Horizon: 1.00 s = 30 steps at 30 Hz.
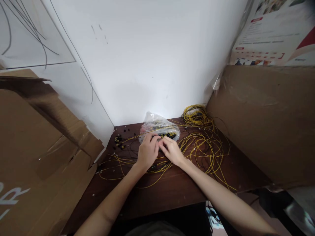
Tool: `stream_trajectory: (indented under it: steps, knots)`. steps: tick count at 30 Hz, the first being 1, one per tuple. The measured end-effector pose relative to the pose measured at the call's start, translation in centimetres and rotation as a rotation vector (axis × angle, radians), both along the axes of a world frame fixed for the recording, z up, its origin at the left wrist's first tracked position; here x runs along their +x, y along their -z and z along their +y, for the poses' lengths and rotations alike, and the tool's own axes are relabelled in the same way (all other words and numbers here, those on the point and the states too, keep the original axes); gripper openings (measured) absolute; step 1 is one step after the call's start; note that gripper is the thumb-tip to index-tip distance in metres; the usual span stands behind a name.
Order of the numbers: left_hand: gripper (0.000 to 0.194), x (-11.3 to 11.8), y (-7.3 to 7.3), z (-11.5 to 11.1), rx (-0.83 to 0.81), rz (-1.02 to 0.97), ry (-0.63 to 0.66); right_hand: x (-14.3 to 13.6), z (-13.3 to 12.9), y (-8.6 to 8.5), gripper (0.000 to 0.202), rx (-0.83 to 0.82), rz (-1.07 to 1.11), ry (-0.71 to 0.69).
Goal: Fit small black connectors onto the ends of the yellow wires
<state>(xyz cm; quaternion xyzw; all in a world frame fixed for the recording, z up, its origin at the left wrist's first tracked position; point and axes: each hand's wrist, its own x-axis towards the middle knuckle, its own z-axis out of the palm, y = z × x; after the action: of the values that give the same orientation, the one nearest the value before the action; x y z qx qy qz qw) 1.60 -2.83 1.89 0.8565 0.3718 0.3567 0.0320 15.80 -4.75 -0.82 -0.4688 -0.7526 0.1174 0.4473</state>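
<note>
My left hand (148, 149) and my right hand (172, 149) meet over the table, fingertips pinched together. Whatever small piece sits between them is hidden by the fingers. Just behind them lies a clear plastic bag (155, 119) with black and yellow small parts (169, 134) at its opening. Thin yellow wires (157, 172) run under and around both hands. More of the yellow wire spreads in loose loops (201, 150) to the right of my right hand.
A thick coil of yellow wire (194, 114) rests at the back right of the dark brown table (172, 193). Small black and yellow pieces (119, 140) are scattered at the left. Cardboard (49, 141) flanks the left side, and a cardboard panel (258, 124) the right. A white wall (152, 65) stands behind.
</note>
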Motion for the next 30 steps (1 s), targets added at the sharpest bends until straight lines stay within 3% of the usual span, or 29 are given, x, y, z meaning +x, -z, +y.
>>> stream_trajectory:
  steps: [8, 13, 21, 30]
  knots:
    - [0.021, -0.3, 1.2, 0.0, 0.134, 0.036, -0.08, -0.2, 0.5, 0.4, 0.012, 0.003, 0.072, 0.047]
    - [0.032, -0.2, 1.7, -0.4, 0.125, -0.044, -0.168, 0.0, 0.6, 0.6, 0.011, -0.017, 0.091, 0.045]
    - [0.038, -0.8, 2.0, -0.5, -0.144, -0.046, -0.172, 0.1, 0.3, 0.5, 0.012, -0.021, 0.086, 0.044]
    - [0.042, -1.0, 2.1, -0.1, -0.237, -0.099, -0.07, 0.2, 0.5, 0.4, 0.012, -0.022, 0.039, -0.04]
